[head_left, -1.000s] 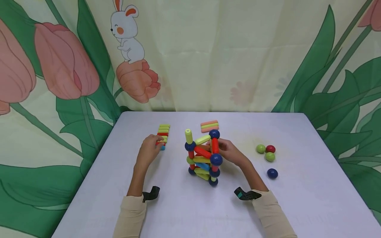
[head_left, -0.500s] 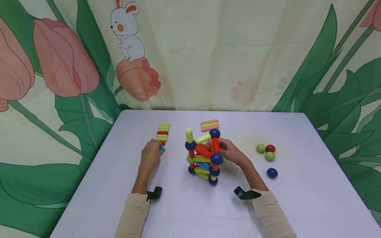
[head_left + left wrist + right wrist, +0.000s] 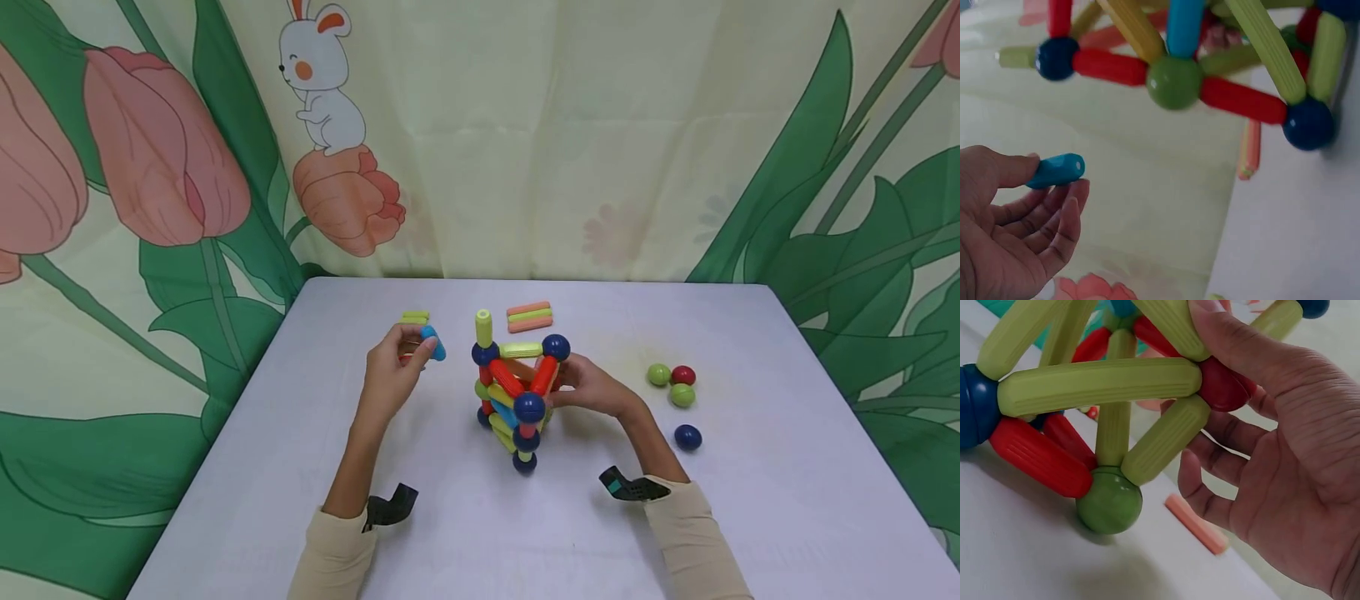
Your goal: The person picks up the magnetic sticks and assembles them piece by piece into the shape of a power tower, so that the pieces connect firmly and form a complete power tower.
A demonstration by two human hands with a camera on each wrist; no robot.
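Observation:
My left hand (image 3: 390, 371) pinches a short blue rod (image 3: 435, 343) between thumb and fingers, raised left of the structure. The left wrist view shows the rod (image 3: 1060, 170) with one round end facing out. In the middle of the table stands a structure of coloured rods and balls, with red rods (image 3: 506, 379), dark blue balls (image 3: 529, 407) and one yellow-green rod (image 3: 483, 328) upright on top. My right hand (image 3: 596, 390) holds its right side. In the right wrist view the thumb and fingers are around a red ball (image 3: 1225, 387) and the rod ends there.
Behind my left hand lies a row of yellow-green and red rods (image 3: 415, 317), partly hidden. Coral and yellow-green rods (image 3: 529, 317) lie behind the structure. To the right rest two green balls (image 3: 682, 395), a red ball (image 3: 683, 375) and a dark blue ball (image 3: 687, 437).
My left hand has picked the blue rod from the near end of the row and lifted it toward the structure. The structure has turned slightly in my right hand.

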